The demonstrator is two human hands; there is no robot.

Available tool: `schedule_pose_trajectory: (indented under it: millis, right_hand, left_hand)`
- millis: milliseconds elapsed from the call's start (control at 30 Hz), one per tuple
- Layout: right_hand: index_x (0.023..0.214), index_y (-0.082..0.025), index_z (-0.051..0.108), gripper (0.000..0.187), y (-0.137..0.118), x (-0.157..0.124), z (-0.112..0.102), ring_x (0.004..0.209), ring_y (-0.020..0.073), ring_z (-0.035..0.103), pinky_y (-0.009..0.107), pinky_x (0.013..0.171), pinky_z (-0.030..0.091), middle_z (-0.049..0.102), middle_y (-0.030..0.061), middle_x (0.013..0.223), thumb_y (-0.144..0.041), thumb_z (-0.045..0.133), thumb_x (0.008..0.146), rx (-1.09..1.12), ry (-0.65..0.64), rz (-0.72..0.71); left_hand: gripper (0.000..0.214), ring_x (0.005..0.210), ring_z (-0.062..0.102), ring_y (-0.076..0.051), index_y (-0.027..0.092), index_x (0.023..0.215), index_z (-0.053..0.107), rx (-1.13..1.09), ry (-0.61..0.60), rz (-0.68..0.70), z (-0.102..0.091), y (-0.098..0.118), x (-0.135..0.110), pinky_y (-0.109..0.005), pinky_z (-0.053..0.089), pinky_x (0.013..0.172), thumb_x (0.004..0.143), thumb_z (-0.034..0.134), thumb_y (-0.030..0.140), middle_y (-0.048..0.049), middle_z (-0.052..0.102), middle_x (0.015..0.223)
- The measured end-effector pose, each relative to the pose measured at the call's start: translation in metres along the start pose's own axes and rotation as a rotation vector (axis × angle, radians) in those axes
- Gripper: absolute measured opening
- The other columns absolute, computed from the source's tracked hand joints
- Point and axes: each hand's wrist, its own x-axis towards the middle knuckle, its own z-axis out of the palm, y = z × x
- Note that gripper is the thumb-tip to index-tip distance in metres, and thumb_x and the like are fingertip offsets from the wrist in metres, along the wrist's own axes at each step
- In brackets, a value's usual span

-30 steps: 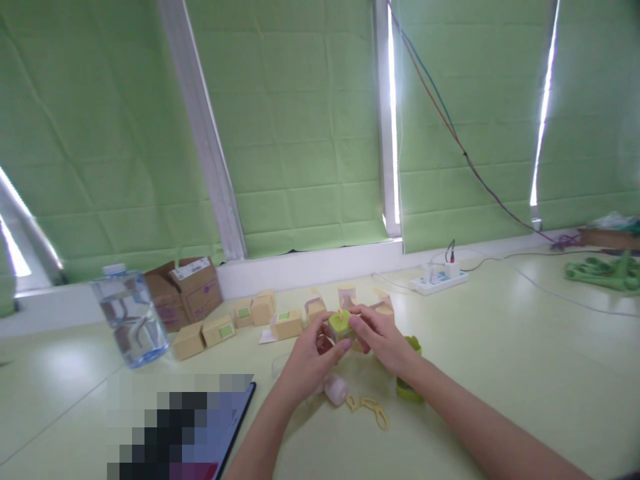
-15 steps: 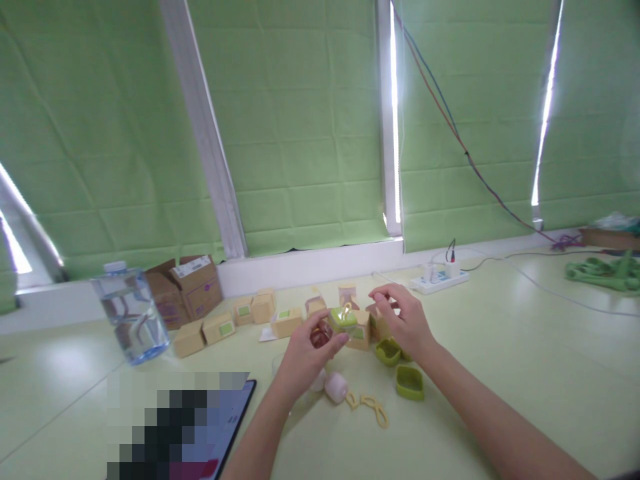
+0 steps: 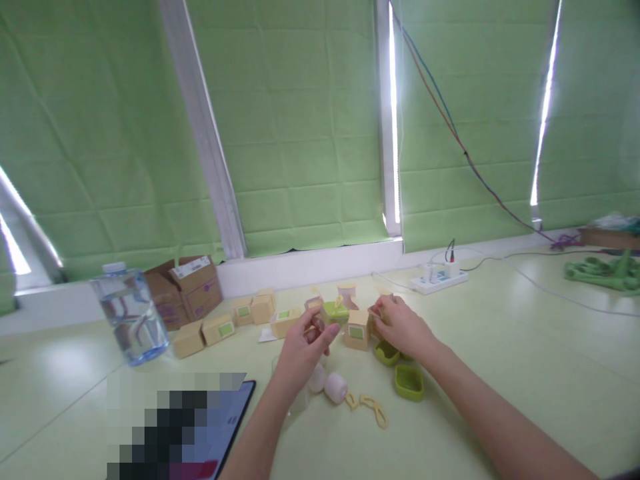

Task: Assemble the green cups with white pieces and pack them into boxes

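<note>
My left hand (image 3: 303, 348) is closed round a small container with a bright green lid (image 3: 335, 312) and a pale yellow loop on top; its lower part is hidden by my fingers. On the right, the fingers of my right hand (image 3: 403, 325) are closed at a small open cardboard box (image 3: 374, 325), mostly covered by the hand. Between the hands stands another small cardboard box (image 3: 357, 330) with a green label. Below my right hand lie an olive-green cup (image 3: 387, 353) and a square olive-green cup (image 3: 409, 382). Nearer are a whitish-pink cylinder (image 3: 335, 387) and a yellow loop piece (image 3: 375, 410).
Several small boxes (image 3: 219, 327) line the back left, by a brown carton (image 3: 193, 290) and a large water bottle (image 3: 133, 313). A tablet (image 3: 239, 420) lies front left. A power strip (image 3: 440, 281) and green parts (image 3: 603, 272) are at the right.
My right hand has moved down and slightly left onto the small open box. My left hand has shifted slightly left and turned, with the green-lidded container in it.
</note>
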Motion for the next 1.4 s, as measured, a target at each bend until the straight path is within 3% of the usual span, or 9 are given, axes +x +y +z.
schedule_pose_trajectory:
  millis: [200, 367, 467, 667, 733, 900, 1067, 1267, 1400]
  right_hand:
    - [0.108, -0.023, 0.058, 0.02, -0.01, 0.003, -0.016, 0.103, 0.0251, 0.056, 0.039, 0.091, 0.044, 0.058, 0.0093, 0.108, -0.031, 0.054, 0.09, 0.231, 0.27, -0.214]
    - [0.114, -0.022, 0.057, 0.025, -0.027, -0.003, -0.025, 0.109, 0.0267, 0.055, 0.043, 0.097, 0.043, 0.06, 0.0109, 0.113, -0.031, 0.054, 0.09, 0.434, 0.341, -0.422]
    - [0.116, -0.023, 0.057, 0.026, -0.037, -0.011, -0.027, 0.106, 0.0261, 0.056, 0.041, 0.092, 0.046, 0.062, 0.0104, 0.114, -0.032, 0.053, 0.091, 0.523, 0.266, -0.464]
    - [0.111, -0.023, 0.064, 0.023, -0.052, -0.025, -0.025, 0.092, 0.02, 0.062, 0.029, 0.073, 0.05, 0.067, 0.0056, 0.106, -0.033, 0.055, 0.091, 0.595, -0.16, -0.573]
    - [0.109, -0.023, 0.065, 0.022, -0.055, -0.027, -0.023, 0.089, 0.0186, 0.062, 0.027, 0.069, 0.05, 0.068, 0.0049, 0.105, -0.031, 0.055, 0.091, 0.575, -0.241, -0.566]
    - [0.109, -0.023, 0.066, 0.022, -0.054, -0.025, -0.02, 0.089, 0.0187, 0.062, 0.026, 0.068, 0.05, 0.068, 0.005, 0.105, -0.029, 0.056, 0.09, 0.551, -0.233, -0.501]
    - [0.11, -0.024, 0.066, 0.024, -0.053, -0.024, -0.021, 0.088, 0.0189, 0.062, 0.027, 0.071, 0.049, 0.068, 0.0046, 0.104, -0.029, 0.058, 0.089, 0.528, -0.197, -0.503]
    - [0.104, -0.024, 0.068, 0.021, -0.054, -0.025, -0.025, 0.092, 0.0208, 0.062, 0.033, 0.084, 0.048, 0.068, 0.0038, 0.103, -0.025, 0.062, 0.085, 0.546, -0.204, -0.562]
    - [0.106, -0.024, 0.069, 0.021, -0.053, -0.025, -0.028, 0.097, 0.0213, 0.062, 0.03, 0.079, 0.048, 0.068, 0.0044, 0.109, -0.027, 0.06, 0.087, 0.633, -0.239, -0.583]
  left_hand:
    - [0.047, 0.055, 0.053, -0.009, 0.017, 0.117, 0.058, 0.004, 0.02, 0.016, 0.0, 0.007, -0.001, -0.023, 0.044, 0.056, 0.08, 0.069, 0.044, 0.0023, 0.057, 0.075]
    - [0.041, 0.06, 0.059, -0.012, 0.017, 0.112, 0.057, -0.098, 0.053, 0.017, -0.002, 0.007, 0.0, -0.024, 0.042, 0.056, 0.083, 0.065, 0.045, -0.0013, 0.064, 0.083]
    - [0.036, 0.061, 0.061, -0.012, 0.018, 0.105, 0.059, -0.232, 0.069, 0.002, -0.005, 0.004, 0.001, -0.025, 0.043, 0.057, 0.082, 0.064, 0.045, -0.0035, 0.067, 0.089]
    - [0.036, 0.062, 0.062, -0.014, 0.016, 0.094, 0.062, -0.491, 0.06, -0.065, -0.005, 0.009, 0.0, -0.027, 0.045, 0.058, 0.08, 0.062, 0.049, -0.0054, 0.07, 0.083]
    - [0.036, 0.059, 0.061, -0.014, 0.016, 0.093, 0.062, -0.567, 0.056, -0.1, -0.005, 0.013, -0.001, -0.027, 0.046, 0.057, 0.082, 0.06, 0.05, -0.005, 0.07, 0.081]
    - [0.032, 0.061, 0.061, -0.012, 0.018, 0.089, 0.06, -0.745, 0.16, -0.151, -0.01, 0.017, 0.0, -0.024, 0.047, 0.057, 0.082, 0.062, 0.049, -0.001, 0.068, 0.075]
    - [0.031, 0.056, 0.057, -0.008, 0.018, 0.081, 0.057, -0.644, 0.225, -0.111, -0.01, 0.013, 0.001, -0.021, 0.044, 0.054, 0.073, 0.075, 0.041, 0.0018, 0.067, 0.073]
    - [0.035, 0.07, 0.064, -0.017, 0.013, 0.084, 0.066, -0.479, 0.056, -0.046, -0.001, 0.014, -0.004, -0.027, 0.046, 0.063, 0.08, 0.064, 0.049, -0.0077, 0.072, 0.081]
    - [0.038, 0.087, 0.065, -0.023, 0.015, 0.094, 0.068, -0.48, 0.012, 0.038, 0.001, 0.017, -0.009, -0.031, 0.047, 0.071, 0.083, 0.058, 0.05, -0.0097, 0.073, 0.091]
